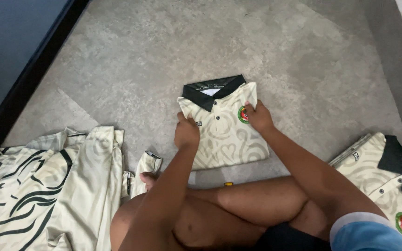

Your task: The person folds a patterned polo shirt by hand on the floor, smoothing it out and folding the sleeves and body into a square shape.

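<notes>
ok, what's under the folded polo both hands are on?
The folded polo lies on the grey floor, left hand and right hand on top. Whatever is beneath the shirt is covered.

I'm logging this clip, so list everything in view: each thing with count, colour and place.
folded shirt: 1, cream with dark collar, centre of floor, under both hands
shirt stack: 1, cream with dark collar, right edge
unfolded shirts: a heap, cream with dark line pattern, lower left
floor: grey
wall: dark blue with black base, upper left
legs: crossed, bottom centre
left hand: on shirt's left edge
right hand: on shirt's right side
</notes>
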